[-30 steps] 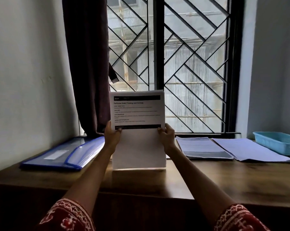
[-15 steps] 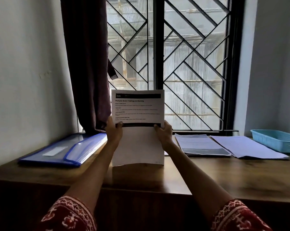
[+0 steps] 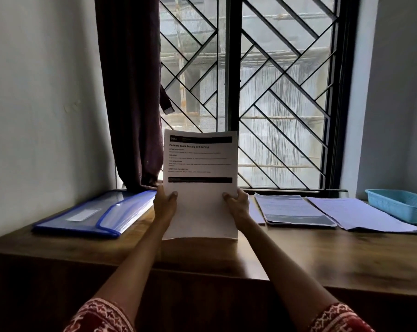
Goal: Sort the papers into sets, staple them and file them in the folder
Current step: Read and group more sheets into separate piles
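Across the top and centre of the frame stands a window (image 3: 262,92) with a diagonal black grille, a dark curtain (image 3: 128,92) hanging at its left edge. Below it, filling the lower half, a wooden desk (image 3: 322,255) runs from left to right. At mid-left on the desk lies a blue folder (image 3: 92,218), flat, its flap towards the middle. At mid-right lie two paper piles (image 3: 293,209), side by side, and beyond them at the right edge sits a light-blue tray (image 3: 401,206). In the centre a paper set (image 3: 200,185) stands upright, bottom edge on or just above the desk, printed side facing the person. Each side of it is gripped: the left hand (image 3: 164,204) and the right hand (image 3: 237,204) both have a thumb on the front and fingers curled behind, at about mid-height of the sheets
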### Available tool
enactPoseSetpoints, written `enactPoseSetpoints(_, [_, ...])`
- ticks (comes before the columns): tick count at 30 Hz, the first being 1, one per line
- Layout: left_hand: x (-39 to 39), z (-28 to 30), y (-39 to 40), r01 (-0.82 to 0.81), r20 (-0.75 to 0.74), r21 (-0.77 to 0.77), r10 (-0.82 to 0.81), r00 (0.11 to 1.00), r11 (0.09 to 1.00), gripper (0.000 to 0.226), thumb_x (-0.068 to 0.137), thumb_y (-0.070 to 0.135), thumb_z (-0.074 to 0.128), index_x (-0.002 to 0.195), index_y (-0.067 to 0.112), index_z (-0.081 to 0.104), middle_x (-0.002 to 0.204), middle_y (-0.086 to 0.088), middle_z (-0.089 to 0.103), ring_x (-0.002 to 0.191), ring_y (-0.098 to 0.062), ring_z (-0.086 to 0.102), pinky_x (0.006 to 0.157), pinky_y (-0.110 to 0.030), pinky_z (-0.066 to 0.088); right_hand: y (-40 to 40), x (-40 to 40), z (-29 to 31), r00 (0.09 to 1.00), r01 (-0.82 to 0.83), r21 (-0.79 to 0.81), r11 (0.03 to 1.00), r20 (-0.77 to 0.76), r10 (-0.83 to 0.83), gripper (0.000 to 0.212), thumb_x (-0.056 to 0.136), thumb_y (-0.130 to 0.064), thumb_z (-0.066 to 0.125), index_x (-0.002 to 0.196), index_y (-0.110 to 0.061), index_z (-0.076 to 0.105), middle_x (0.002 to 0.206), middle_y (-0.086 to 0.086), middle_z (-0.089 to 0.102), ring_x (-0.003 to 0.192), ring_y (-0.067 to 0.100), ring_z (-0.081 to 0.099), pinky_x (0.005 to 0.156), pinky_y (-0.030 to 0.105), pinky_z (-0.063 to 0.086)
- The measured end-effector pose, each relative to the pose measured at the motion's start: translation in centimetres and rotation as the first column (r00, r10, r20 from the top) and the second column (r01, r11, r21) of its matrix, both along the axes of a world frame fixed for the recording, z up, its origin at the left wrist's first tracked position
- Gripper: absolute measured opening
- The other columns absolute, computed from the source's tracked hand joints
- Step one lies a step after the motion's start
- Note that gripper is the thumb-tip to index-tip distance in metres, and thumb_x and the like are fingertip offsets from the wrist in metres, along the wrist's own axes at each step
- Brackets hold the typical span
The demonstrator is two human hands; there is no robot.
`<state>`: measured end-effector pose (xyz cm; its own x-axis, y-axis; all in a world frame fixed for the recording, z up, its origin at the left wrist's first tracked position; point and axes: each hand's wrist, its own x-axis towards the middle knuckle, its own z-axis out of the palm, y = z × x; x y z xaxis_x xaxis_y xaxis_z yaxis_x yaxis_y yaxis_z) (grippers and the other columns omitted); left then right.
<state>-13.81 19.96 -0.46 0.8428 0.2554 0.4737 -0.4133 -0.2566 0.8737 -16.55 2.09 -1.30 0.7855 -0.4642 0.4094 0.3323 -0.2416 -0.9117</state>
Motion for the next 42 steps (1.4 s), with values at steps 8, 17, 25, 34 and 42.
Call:
enactPoseSetpoints(8, [1.9,-0.9,0.5,0.136,-0.310,0.083,-0.104,0.945,0.987,0.050,0.077,0.008,0.060,0.126,0.001,0.051,0.124,-0.019,0.058,0.114,-0.033,0.056,0.095,-0.035,0.045,-0.6,0.4,0.5,0.984,0.060,-0.255,0.965,-0.144,-0.100,0.038,0.082,-0.008,0.056,0.120,-0.009,0.053,0.114,0.013,0.063,0.105,0.030,0.058,0.081,0.028,0.043])
enactPoseSetpoints(17, [3.2,-5.1,-0.1,0.007,-0.383,0.050,0.012,0.924,0.999,0.047,0.091,0.003,0.051,0.130,0.009,0.026,0.137,-0.018,0.038,0.109,-0.023,0.046,0.087,-0.030,0.035,-1.7,1.8,-1.8,0.914,-0.089,-0.491,0.867,-0.387,-0.125,0.040,0.077,-0.013,0.063,0.116,-0.014,0.055,0.116,0.011,0.063,0.106,0.028,0.059,0.088,0.033,0.049])
enactPoseSetpoints(25, [5.9,-4.6,0.0,0.017,-0.440,0.458,0.210,0.873,0.889,0.059,0.095,0.005,0.039,0.148,0.008,0.014,0.145,-0.022,0.034,0.130,-0.037,0.038,0.106,-0.040,0.033,-3.0,3.6,-2.2,0.866,-0.129,-0.580,0.804,-0.461,-0.194,0.035,0.070,-0.008,0.077,0.103,-0.007,0.069,0.112,0.011,0.066,0.103,0.024,0.061,0.078,0.023,0.046])
enactPoseSetpoints(34, [6.6,-4.0,-5.0,0.216,-0.311,0.469,-0.068,0.948,0.856,0.016,0.080,0.002,0.056,0.082,0.016,0.064,0.101,-0.015,0.070,0.098,-0.031,0.066,0.086,-0.040,0.054,-4.7,4.3,-1.7,0.828,-0.204,-0.543,0.815,-0.540,-0.152,0.035,0.064,-0.014,0.084,0.096,-0.011,0.072,0.093,0.007,0.065,0.100,0.026,0.063,0.091,0.040,0.052])
enactPoseSetpoints(42, [6.3,-6.8,-8.0,0.056,-0.239,0.544,0.091,0.967,0.837,0.034,0.093,0.039,0.049,0.088,0.013,0.070,0.098,-0.008,0.071,0.098,-0.029,0.063,0.081,-0.032,0.046,-5.1,4.3,-1.5,0.864,-0.179,-0.628,0.757,-0.469,-0.184,0.026,0.065,-0.016,0.083,0.089,-0.014,0.074,0.080,0.001,0.065,0.077,0.016,0.062,0.069,0.024,0.048])
